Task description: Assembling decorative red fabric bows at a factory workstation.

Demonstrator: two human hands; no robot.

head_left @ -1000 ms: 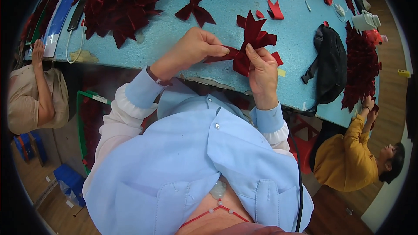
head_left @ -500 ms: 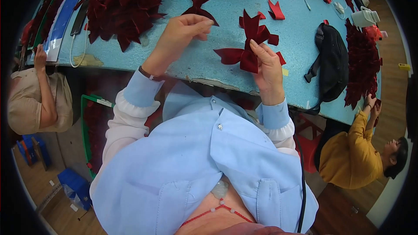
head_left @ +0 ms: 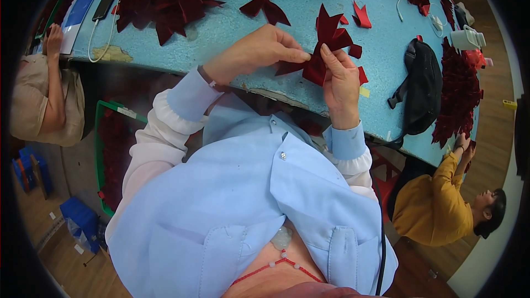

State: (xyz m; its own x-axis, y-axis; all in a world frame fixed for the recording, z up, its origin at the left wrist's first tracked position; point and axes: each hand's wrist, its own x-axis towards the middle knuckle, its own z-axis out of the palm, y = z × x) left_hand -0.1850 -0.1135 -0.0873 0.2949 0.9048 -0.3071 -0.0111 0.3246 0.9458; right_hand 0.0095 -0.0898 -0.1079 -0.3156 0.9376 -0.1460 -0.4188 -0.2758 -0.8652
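A dark red velvet ribbon bow (head_left: 315, 70) is pinched at its middle by my right hand (head_left: 341, 80), just above the table's near edge. My left hand (head_left: 256, 52) reaches in from the other side, thumb and forefinger closed together at the bow's centre. The left hand partly covers the bow's left tail. Beyond the left hand, another dark red bow (head_left: 267, 1) lies loose on the table. Close behind my right hand are small cut pieces of red ribbon (head_left: 361, 15).
A large heap of red bows (head_left: 165, 0) covers the table's left. At right lie a black waist bag (head_left: 423, 85) and another red heap (head_left: 460, 94). A phone (head_left: 107, 0) with white cable lies at far left. One co-worker sits on each side. A green crate (head_left: 102, 149) stands below.
My left hand has moved right, from beside the loose bow to the middle of the held bow. My right hand keeps its hold. The whole view has shifted slightly.
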